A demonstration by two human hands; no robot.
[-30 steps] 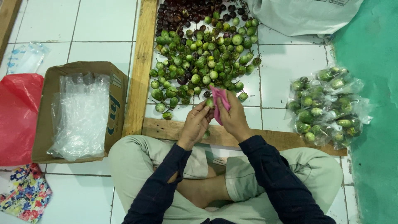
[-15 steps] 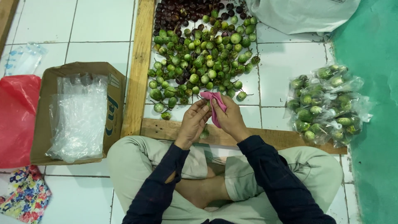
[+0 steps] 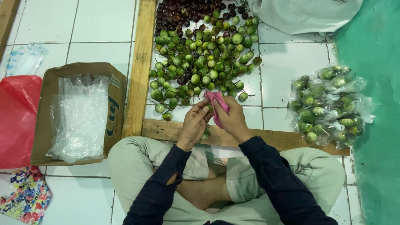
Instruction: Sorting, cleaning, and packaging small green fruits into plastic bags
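Observation:
I sit cross-legged on a white tiled floor. My right hand [image 3: 232, 120] grips a pink cloth [image 3: 217, 104] against a small green round eggplant [image 3: 210, 109] that my left hand [image 3: 194, 124] holds; the fruit is mostly hidden between the hands. Another green fruit [image 3: 206, 134] peeks out below my left hand. Just beyond my hands lies a heap of green round eggplants [image 3: 204, 62], with dark purple ones [image 3: 187, 10] at the far end. A wooden frame [image 3: 139, 66] bounds the heap on the left and near sides.
A cardboard box [image 3: 52, 89] holding clear plastic bags [image 3: 79, 116] stands at left, beside a red plastic bag [image 3: 16, 118]. Several clear bags filled with green eggplants [image 3: 329, 106] lie at right near a green mat [image 3: 375, 125]. A white sack [image 3: 304, 14] lies at top right.
Both hands stay together over the near edge of the heap; the pink cloth has shifted slightly around the fruit between them.

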